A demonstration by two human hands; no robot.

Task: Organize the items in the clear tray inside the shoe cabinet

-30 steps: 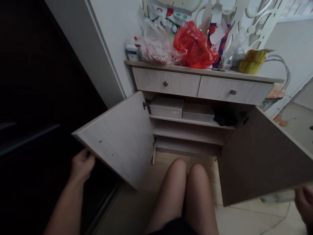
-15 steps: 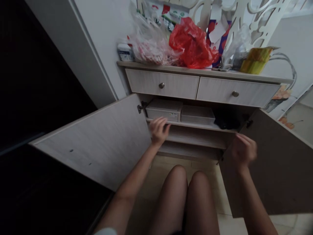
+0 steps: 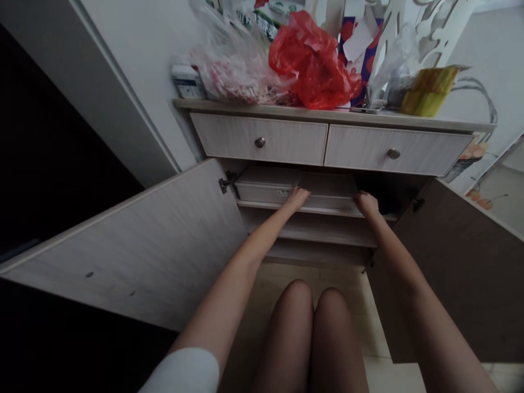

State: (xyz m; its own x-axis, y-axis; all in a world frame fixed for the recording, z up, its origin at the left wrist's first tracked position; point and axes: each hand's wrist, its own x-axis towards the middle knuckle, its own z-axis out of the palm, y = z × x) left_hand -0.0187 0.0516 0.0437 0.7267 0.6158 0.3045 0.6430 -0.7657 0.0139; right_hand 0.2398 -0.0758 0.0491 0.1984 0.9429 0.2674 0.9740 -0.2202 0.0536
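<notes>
Two pale flat boxes lie side by side on the upper shelf of the cabinet. The left box [image 3: 257, 191] has a small label on its front. My left hand [image 3: 298, 198] is closed at the left front corner of the right box [image 3: 329, 191], where the two boxes meet. At that box's opposite front corner, my right hand [image 3: 367, 205] is closed, its fingers bent around the edge. The fingertips of both hands are partly hidden. A dark thing [image 3: 387, 199] sits in shadow to the right of the box.
The left door [image 3: 164, 240] and right door [image 3: 454, 273] stand wide apart beside my arms. Two shelves [image 3: 323, 226] run below the boxes. Above are two drawers [image 3: 262, 131] and a top with a red plastic bag [image 3: 313, 65], a clear bag [image 3: 241, 71] and a yellow packet [image 3: 429, 90].
Both hands have reached forward into the cabinet, from in front of the shelf to the right box's two sides, and closed there. The view has shifted slightly closer.
</notes>
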